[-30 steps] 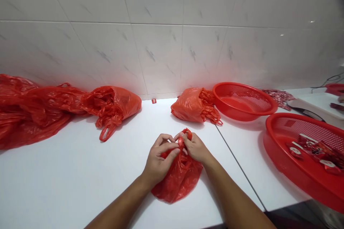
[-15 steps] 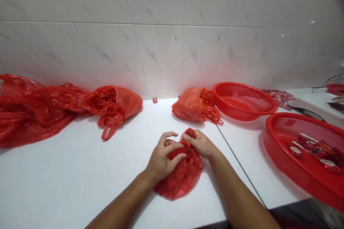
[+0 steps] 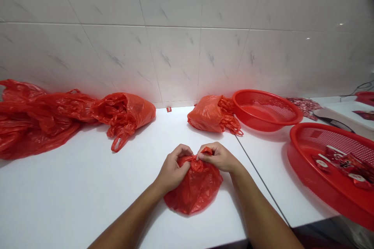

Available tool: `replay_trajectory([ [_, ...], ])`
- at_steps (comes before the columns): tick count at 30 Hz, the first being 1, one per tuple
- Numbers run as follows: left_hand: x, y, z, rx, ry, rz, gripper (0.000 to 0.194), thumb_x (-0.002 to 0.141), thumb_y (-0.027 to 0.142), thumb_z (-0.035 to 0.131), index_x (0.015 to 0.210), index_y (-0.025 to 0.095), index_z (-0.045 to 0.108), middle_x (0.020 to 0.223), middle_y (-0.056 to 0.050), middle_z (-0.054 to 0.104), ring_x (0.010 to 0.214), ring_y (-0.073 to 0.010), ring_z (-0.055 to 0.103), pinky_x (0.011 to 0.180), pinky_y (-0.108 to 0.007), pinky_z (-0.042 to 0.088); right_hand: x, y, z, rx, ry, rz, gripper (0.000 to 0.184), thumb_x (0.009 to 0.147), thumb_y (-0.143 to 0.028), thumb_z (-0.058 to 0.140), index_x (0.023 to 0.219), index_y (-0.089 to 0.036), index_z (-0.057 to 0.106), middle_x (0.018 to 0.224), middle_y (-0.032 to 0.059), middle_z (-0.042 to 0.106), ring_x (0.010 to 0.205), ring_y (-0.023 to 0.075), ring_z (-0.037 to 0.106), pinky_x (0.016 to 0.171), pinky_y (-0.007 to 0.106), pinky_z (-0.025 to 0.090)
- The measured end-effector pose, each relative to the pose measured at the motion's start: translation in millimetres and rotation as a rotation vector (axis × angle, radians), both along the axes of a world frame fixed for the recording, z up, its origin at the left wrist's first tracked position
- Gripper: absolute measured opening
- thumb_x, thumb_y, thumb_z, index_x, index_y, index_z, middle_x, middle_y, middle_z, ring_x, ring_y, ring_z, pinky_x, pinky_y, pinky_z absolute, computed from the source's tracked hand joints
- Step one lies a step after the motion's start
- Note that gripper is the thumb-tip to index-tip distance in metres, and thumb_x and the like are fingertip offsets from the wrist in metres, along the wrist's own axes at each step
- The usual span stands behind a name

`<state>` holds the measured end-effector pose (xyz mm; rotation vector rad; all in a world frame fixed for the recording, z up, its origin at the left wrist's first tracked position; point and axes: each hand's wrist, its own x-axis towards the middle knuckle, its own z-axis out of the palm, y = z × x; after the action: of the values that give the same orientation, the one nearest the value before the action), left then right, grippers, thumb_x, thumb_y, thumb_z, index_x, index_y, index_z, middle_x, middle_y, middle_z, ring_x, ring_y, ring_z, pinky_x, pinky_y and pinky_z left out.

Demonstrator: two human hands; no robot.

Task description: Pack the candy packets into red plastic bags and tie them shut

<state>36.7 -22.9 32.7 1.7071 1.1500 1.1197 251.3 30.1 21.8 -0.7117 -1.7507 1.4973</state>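
Observation:
A red plastic bag rests on the white table in front of me, its body puffed and its neck twisted into a loop or knot at the top. My left hand pinches the gathered neck from the left, thumb against fingers. From the right, my right hand is closed on a handle end of the same bag, and a bit of red plastic sticks up above the thumb. What lies inside the bag cannot be made out.
Behind stand a filled red bag and a red plastic basket. A larger red basket at the right holds several red packets. More red bags lie at the left. One small red packet is by the tiled wall.
My left hand has closed from a loose, spread shape onto the bag's neck. The loop there is now pulled smaller, between both hands. The other person's hand at the far right has left view.

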Motion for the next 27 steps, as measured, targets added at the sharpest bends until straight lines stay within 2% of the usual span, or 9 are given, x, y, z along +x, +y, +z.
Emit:
replay_trajectory([
  [3,-6.7,6.2,6.5,-0.093,-0.071,-0.024,0.020,0.081,0.015,0.066,0.099,0.023,0.066,0.101,-0.003,0.072,0.101,-0.0227,0.070,0.092,-0.036,0.055,-4.9,2.0,-5.7,0.333,-0.087,-0.148,0.015,0.092,-0.025,0.069,0.094,-0.023,0.084,0.092,0.0059,0.073,0.082,0.0203,0.068,0.076,0.033,0.053],
  [6,-11.9,10.7,10.0,-0.303,-0.295,-0.021,0.026,0.088,0.035,0.070,0.111,0.024,0.069,0.115,-0.007,0.074,0.105,-0.0272,0.072,0.089,-0.040,0.058,-10.0,5.4,-16.1,0.589,-0.098,-0.258,0.037,0.088,-0.010,0.058,0.105,-0.028,0.085,0.099,0.0073,0.072,0.089,0.0211,0.069,0.079,0.035,0.056],
  [9,-11.8,11.4,10.3,-0.492,-0.486,-0.036,0.044,0.093,0.053,0.067,0.127,0.024,0.068,0.122,-0.011,0.076,0.100,-0.0288,0.075,0.087,-0.044,0.060,-14.1,6.4,-22.4,0.733,-0.079,-0.352,0.041,0.086,-0.007,0.055,0.102,-0.028,0.086,0.098,0.0074,0.070,0.087,0.0198,0.067,0.076,0.034,0.056],
  [12,-7.8,9.3,8.7,-0.580,-0.504,-0.110,0.046,0.089,0.051,0.076,0.127,0.025,0.070,0.116,-0.010,0.078,0.097,-0.0261,0.075,0.088,-0.040,0.059,-17.5,3.9,-22.6,0.796,-0.052,-0.365,0.036,0.089,-0.009,0.058,0.100,-0.030,0.086,0.098,0.0076,0.070,0.088,0.0201,0.066,0.078,0.035,0.057],
  [15,-4.7,7.8,6.7,-0.605,-0.519,-0.152,0.038,0.087,0.051,0.080,0.107,0.020,0.074,0.101,-0.008,0.077,0.084,-0.0205,0.073,0.079,-0.034,0.058,-20.6,0.0,-20.8,0.759,-0.013,-0.316,0.032,0.092,-0.012,0.061,0.103,-0.029,0.086,0.099,0.0083,0.068,0.087,0.0196,0.065,0.075,0.035,0.056],
  [20,-12.6,13.3,8.0,-0.493,-0.490,0.002,0.040,0.077,0.050,0.089,0.084,0.019,0.066,0.074,0.001,0.067,0.062,-0.0121,0.059,0.060,-0.025,0.049,-22.2,-5.0,-12.7,0.577,0.078,-0.276,0.018,0.096,-0.038,0.072,0.108,-0.032,0.085,0.108,0.0085,0.069,0.096,0.0218,0.066,0.083,0.038,0.055],
  [22,-23.9,20.1,10.4,-0.378,-0.382,0.066,0.039,0.077,0.050,0.088,0.081,0.019,0.066,0.072,0.001,0.066,0.063,-0.0126,0.058,0.061,-0.025,0.048,-19.1,-4.4,-8.1,0.535,0.105,-0.305,0.025,0.099,-0.047,0.067,0.103,-0.031,0.086,0.119,0.0093,0.071,0.109,0.0248,0.065,0.095,0.043,0.052],
  [24,-40.7,29.6,12.6,-0.227,-0.242,0.159,0.035,0.077,0.048,0.087,0.079,0.019,0.069,0.073,0.000,0.067,0.067,-0.0141,0.058,0.065,-0.026,0.048,-13.6,0.0,-5.9,0.483,0.144,-0.386,0.043,0.104,-0.054,0.056,0.085,-0.028,0.084,0.120,0.0098,0.072,0.118,0.0266,0.061,0.104,0.046,0.047],
  [27,-69.3,45.2,13.3,-0.048,-0.128,0.377,0.031,0.074,0.046,0.087,0.076,0.019,0.072,0.074,-0.001,0.069,0.070,-0.0152,0.058,0.068,-0.027,0.046,-5.5,13.5,-10.3,0.292,0.309,-0.600,0.062,0.105,-0.062,0.048,0.057,-0.023,0.060,0.093,0.0102,0.071,0.108,0.0265,0.061,0.105,0.045,0.044],
])
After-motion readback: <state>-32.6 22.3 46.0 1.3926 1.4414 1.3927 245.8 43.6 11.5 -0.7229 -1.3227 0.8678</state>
